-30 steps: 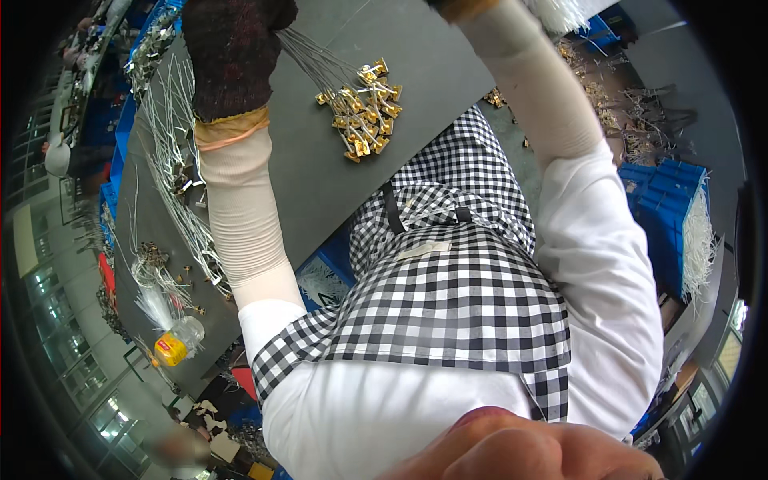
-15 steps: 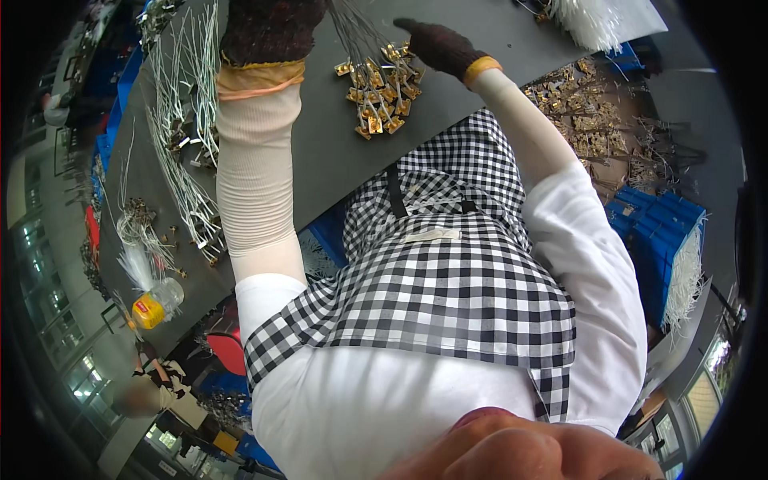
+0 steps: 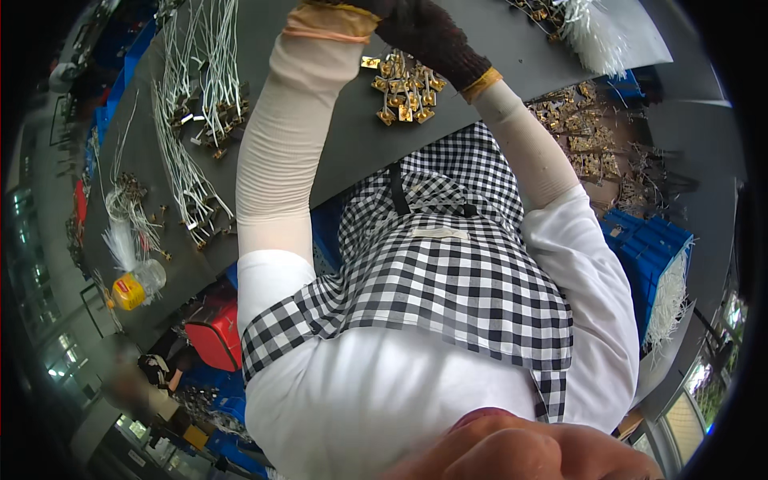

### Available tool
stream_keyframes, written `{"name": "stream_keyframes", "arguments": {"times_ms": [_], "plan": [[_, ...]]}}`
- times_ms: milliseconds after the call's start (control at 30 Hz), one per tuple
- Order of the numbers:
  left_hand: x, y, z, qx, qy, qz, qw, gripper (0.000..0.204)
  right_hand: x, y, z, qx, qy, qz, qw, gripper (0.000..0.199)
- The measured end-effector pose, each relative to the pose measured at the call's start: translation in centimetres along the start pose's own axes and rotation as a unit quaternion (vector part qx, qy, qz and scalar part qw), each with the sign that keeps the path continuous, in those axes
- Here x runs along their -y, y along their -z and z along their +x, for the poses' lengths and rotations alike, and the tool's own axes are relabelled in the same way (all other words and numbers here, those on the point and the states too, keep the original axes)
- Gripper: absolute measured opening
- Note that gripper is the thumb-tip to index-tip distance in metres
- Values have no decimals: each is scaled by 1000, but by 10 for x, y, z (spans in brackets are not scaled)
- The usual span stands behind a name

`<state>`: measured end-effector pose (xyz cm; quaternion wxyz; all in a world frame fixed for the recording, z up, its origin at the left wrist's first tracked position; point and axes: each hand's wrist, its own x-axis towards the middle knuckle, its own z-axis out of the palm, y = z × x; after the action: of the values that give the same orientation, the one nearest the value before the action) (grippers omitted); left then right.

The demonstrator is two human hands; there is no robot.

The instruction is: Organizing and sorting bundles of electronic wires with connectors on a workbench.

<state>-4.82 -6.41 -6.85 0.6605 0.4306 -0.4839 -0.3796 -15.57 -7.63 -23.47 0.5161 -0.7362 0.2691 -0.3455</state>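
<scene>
A bundle of grey wires ends in small brass terminal pieces (image 3: 406, 90), which hang or lie over the grey table's near side. At the top edge my left hand (image 3: 370, 6), in a dark knitted glove with an orange cuff, is closed at the bundle's wire end; most of it is cut off by the frame. My right hand (image 3: 432, 44), gloved alike, reaches across to meet it, fingers pressed together over the wires just above the brass pieces. The gloves hide the wires where the hands meet.
White wires with metal ends (image 3: 200, 128) lie along the table's left side. A clear bottle with a yellow label (image 3: 132, 290) is at lower left. Brass parts (image 3: 580, 128) cover a brown surface at right, above blue crates (image 3: 648, 248). White strands (image 3: 594, 36) lie at upper right.
My left hand has moved right and further up, partly out of the frame. The right hand has closed in on it, over the wires. The brass ends have shifted right.
</scene>
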Motion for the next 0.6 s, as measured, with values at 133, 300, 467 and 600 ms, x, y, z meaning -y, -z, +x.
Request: {"name": "stream_keyframes", "arguments": {"times_ms": [133, 300, 467, 600], "plan": [[-10, -6, -1, -50, 7, 33, 998, 30, -11, -14, 5, -38, 68, 65, 995, 45], [-13, -9, -1, -69, 30, 43, 996, 29, -32, -8, 1, -48, 80, 24, 995, 49], [15, 3, 6, -12, -42, -10, 999, 26, -6, -10, -1, -7, 82, 58, 995, 59], [1, 5, 2, -9, -73, 36, 997, 28, 98, 66, 14, 67, 164, 270, 947, 81]]}}
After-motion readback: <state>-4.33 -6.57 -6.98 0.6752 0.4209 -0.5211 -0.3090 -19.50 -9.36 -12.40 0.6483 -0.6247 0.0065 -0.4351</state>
